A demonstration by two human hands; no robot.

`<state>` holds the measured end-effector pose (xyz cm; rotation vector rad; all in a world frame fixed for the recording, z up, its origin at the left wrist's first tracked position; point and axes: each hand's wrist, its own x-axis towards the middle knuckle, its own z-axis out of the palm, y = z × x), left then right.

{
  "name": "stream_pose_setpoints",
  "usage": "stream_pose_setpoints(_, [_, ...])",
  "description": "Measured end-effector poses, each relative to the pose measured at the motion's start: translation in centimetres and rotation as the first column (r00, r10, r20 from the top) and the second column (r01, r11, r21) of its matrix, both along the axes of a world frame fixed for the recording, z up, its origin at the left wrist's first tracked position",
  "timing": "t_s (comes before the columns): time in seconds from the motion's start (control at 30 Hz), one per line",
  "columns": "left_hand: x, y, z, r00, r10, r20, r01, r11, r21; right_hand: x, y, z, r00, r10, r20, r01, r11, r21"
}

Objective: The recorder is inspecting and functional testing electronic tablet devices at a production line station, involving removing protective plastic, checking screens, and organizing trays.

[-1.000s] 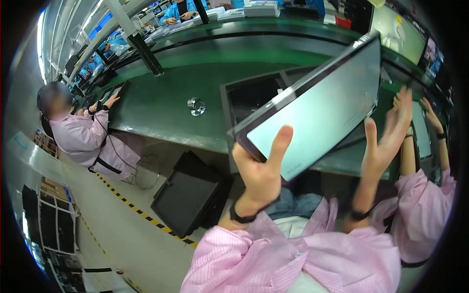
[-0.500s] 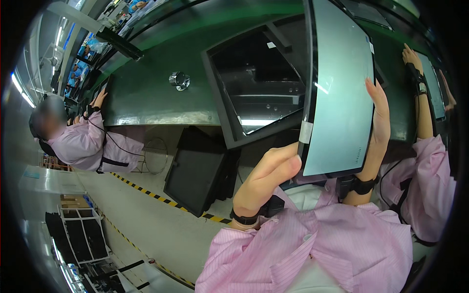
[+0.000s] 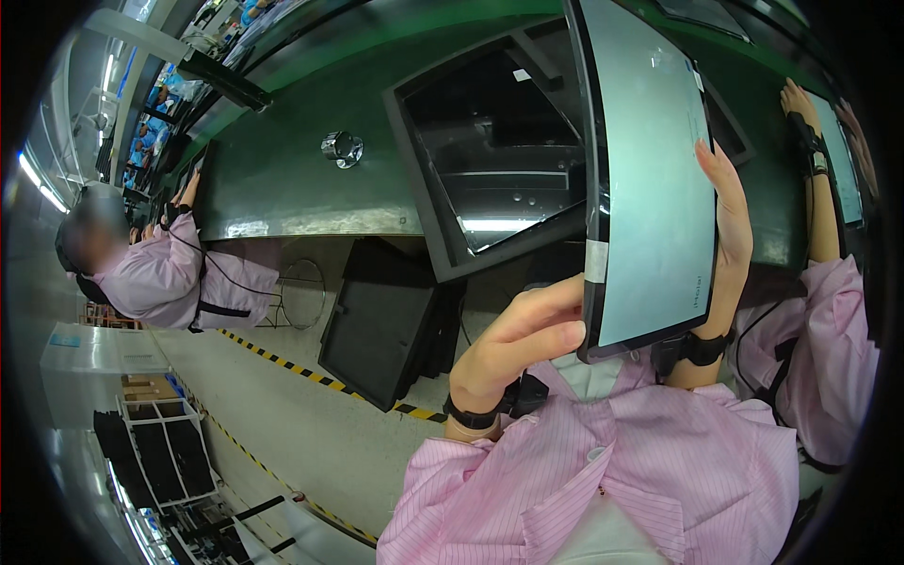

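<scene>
A large flat display panel with a pale green-grey face and black edges is held up, tilted, between my two hands. My left hand grips its lower left corner, thumb at the edge near a small light label. Along the right edge, my right hand is wrapped round it, with fingertips on the pale face. Behind the panel, a black foam tray lies on the green bench, partly hidden. A glossy dark panel with a small white sticker rests inside that tray.
A shiny metal cylinder stands on the green bench left of the tray. Black trays are stacked below the bench edge. One co-worker is at the far left; another person's arm reaches beside a panel at right.
The panel has turned and tilted a little in my hands, its lower left corner now showing more of the black edge. Both hands keep their hold.
</scene>
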<state>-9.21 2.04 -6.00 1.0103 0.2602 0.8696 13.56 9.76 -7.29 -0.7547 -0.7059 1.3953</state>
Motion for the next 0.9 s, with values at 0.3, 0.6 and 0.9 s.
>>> stream_pose_setpoints(0.3, [-0.2,-0.2,-0.2,0.999,-0.023,0.031,0.022,0.999,0.024,0.0,0.2,-0.3,0.999,0.030,-0.020,-0.030,1.000,-0.004])
stream_pose_setpoints(0.6, [2.0,-0.7,0.4,0.928,0.365,-0.076,-0.343,0.915,0.213,0.1,0.9,-1.1,0.998,0.066,-0.011,-0.066,0.996,-0.060])
stream_pose_setpoints(0.9, [1.6,-0.5,-0.3,0.879,0.452,-0.150,-0.329,0.804,0.495,0.1,1.1,-1.3,0.990,0.144,0.006,-0.143,0.988,-0.053])
